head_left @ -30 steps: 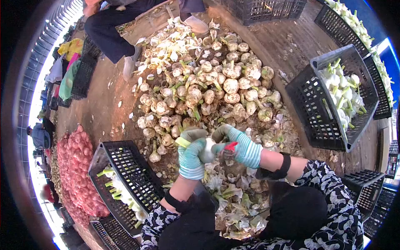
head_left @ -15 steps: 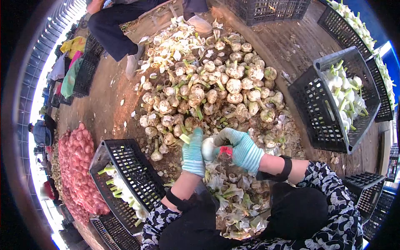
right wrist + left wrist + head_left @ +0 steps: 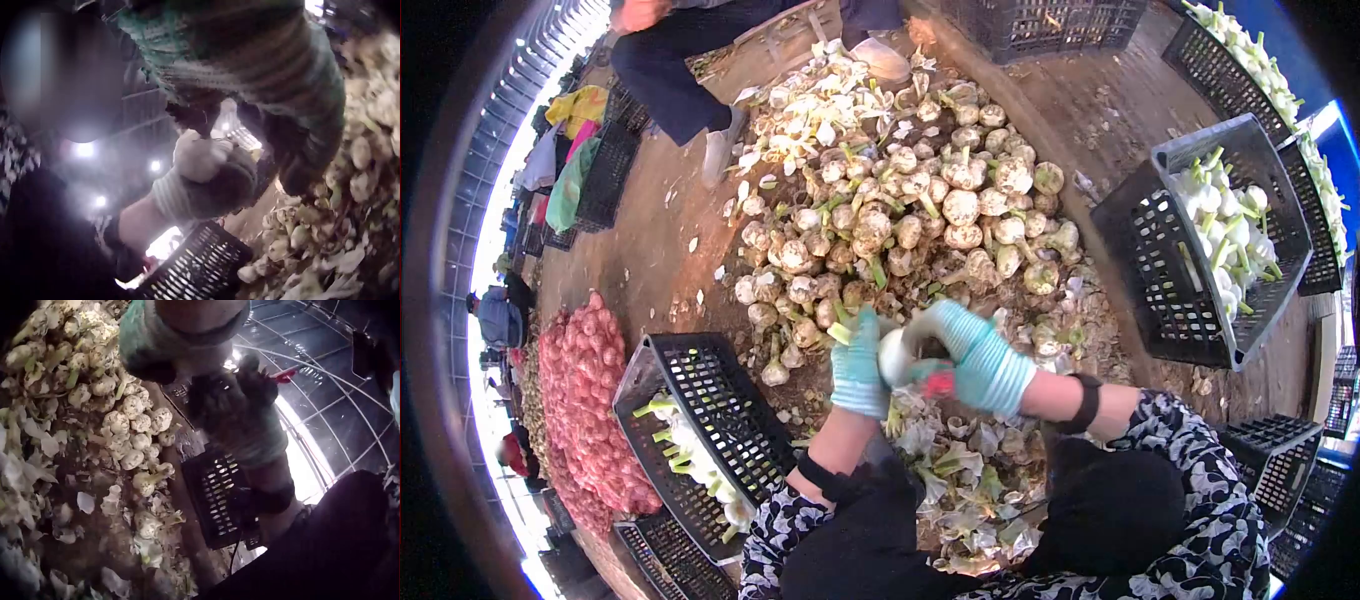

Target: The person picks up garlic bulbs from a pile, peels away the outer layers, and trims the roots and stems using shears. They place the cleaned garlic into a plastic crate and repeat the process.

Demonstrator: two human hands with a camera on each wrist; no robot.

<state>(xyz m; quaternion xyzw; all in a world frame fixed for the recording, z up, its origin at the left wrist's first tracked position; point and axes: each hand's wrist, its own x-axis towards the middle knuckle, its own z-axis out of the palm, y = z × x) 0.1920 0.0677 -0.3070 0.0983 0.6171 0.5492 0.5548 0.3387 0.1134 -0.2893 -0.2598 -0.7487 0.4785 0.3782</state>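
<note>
A peeled white garlic bulb (image 3: 893,358) with a short green stem (image 3: 840,333) is gripped by the gloved left hand (image 3: 860,368). Close on its right side, the gloved right hand (image 3: 980,360) curls round a small tool with a red part (image 3: 940,383), blurred in the head view. In the right wrist view the pale bulb (image 3: 201,156) sits in the left hand (image 3: 209,194), beneath the right hand (image 3: 250,69). The left wrist view shows the right hand (image 3: 240,419) dark, the red tip (image 3: 285,377) sticking out past it.
Beyond the hands lies a heap of unpeeled garlic (image 3: 900,220). Crates of trimmed garlic stand at right (image 3: 1170,270) and left (image 3: 720,400). Loose skins (image 3: 960,460) cover the ground between the knees. Red net sacks (image 3: 585,390) lie far left; another person's leg (image 3: 665,85) is at the top.
The right hand has moved back and forth beside the bulb and now sits slightly left of where it was half a second ago. The left hand keeps its grip; its fingers have shifted slightly.
</note>
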